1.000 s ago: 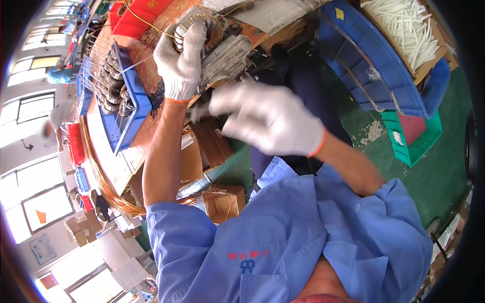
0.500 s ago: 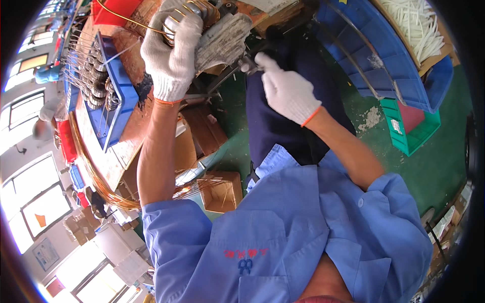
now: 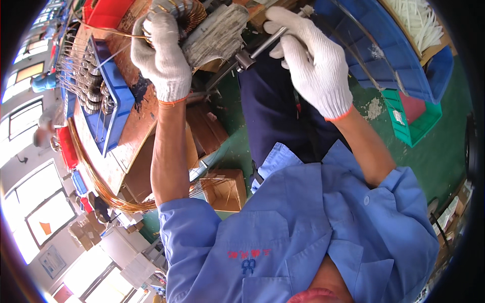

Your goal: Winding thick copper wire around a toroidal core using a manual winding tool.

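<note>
While your left hand (image 3: pixel 160 53) is wrapped over the top of the coil (image 3: pixel 181 11), fingers curled tight on it, the coil sits right at the upper edge of the view, at the near edge of the bench (image 3: pixel 139 118) and beside a grey block (image 3: pixel 216 34). It's a ring wound with copper wire, and only part of it shows past your glove. A thin strand of wire (image 3: pixel 108 31) runs off to the left from under your fingers.

Your right hand (image 3: pixel 308 60) is closed around a metal rod (image 3: pixel 262 44), fingers clamped on its upper end. The rod slants down-left and its thick tip sits just beside the grey block, near the coil; can't tell if it actually touches.

On the bench to the left there's a blue tray (image 3: pixel 117 108) full of finished coils (image 3: pixel 91 86) with their leads sticking out. A big loop of copper wire (image 3: pixel 108 194) hangs off the bench edge below. To your right is a blue bin (image 3: pixel 399 70), and a green crate (image 3: pixel 419 123) sits on the floor past it. A cardboard box (image 3: pixel 225 189) is down by your knees.
</note>
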The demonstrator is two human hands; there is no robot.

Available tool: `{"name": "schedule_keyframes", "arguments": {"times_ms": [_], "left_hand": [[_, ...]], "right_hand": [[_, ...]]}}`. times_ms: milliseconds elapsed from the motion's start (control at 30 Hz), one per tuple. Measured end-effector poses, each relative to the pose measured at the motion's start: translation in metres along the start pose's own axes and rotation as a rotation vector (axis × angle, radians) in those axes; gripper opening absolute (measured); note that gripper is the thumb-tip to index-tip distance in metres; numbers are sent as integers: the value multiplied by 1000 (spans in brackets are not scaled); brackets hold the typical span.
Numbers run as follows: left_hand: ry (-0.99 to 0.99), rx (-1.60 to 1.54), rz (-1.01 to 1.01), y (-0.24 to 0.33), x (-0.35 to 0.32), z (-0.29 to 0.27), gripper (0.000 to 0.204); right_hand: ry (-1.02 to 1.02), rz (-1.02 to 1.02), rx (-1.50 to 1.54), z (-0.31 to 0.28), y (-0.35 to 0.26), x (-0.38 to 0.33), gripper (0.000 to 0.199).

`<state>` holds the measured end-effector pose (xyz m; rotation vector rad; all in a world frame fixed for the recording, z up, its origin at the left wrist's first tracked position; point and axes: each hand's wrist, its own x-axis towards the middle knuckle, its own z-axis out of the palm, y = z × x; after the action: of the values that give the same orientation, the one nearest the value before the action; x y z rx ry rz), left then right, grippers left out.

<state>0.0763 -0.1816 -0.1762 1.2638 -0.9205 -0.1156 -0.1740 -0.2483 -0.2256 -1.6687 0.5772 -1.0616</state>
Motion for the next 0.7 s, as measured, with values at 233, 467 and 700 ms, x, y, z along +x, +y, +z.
{"name": "schedule_keyframes", "arguments": {"times_ms": [233, 467, 700], "left_hand": [[-92, -55, -71, -3, 5, -10, 46], [-239, 99, -56, 3, 19, -28, 40], [-221, -6, -180, 24, 8, -13, 43]], "right_hand": [[-650, 136, -325, 80, 34, -58, 56], [-154, -621, -795, 35, -88, 7, 35], [-601, -203, -915, 48, -23, -22, 45]]}}
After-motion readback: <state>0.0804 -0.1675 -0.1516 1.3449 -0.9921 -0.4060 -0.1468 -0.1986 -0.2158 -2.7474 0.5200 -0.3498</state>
